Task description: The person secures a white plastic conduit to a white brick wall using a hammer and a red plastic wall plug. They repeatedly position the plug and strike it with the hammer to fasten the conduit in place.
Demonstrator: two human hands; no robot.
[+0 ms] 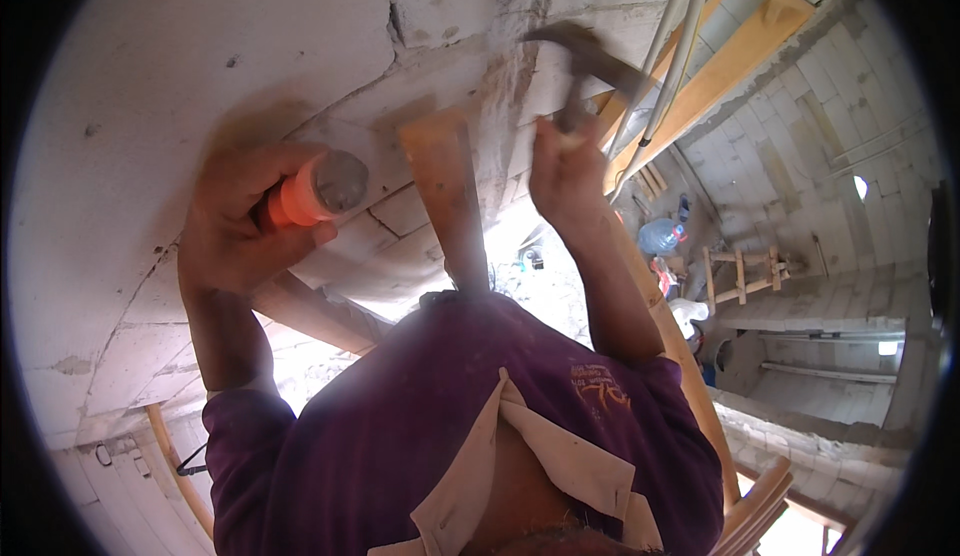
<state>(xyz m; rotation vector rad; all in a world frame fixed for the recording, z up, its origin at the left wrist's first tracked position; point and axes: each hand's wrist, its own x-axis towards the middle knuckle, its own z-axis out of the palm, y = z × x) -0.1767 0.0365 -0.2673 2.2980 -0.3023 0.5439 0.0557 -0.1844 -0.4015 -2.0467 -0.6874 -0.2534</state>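
My left hand point(225, 221) is wrapped around a chisel point(341, 180) with an orange grip, beside the pale block wall point(290, 16). The chisel's round, worn metal end faces up toward me; its other end is hidden behind the hand. On the right, my right hand point(568, 176) is closed round the handle of a claw hammer point(590, 58), raised clear of the chisel. The hammer's head is a little smeared by motion. Between the two hands a wooden plank point(440, 181) stands against the wall.
Pale conduits point(668, 66) and a wooden beam point(745, 56) run close to the right of the hammer. Far below right are a large clear bottle point(660, 237) and a small wooden trestle point(742, 274). Cracks and joints cross the wall.
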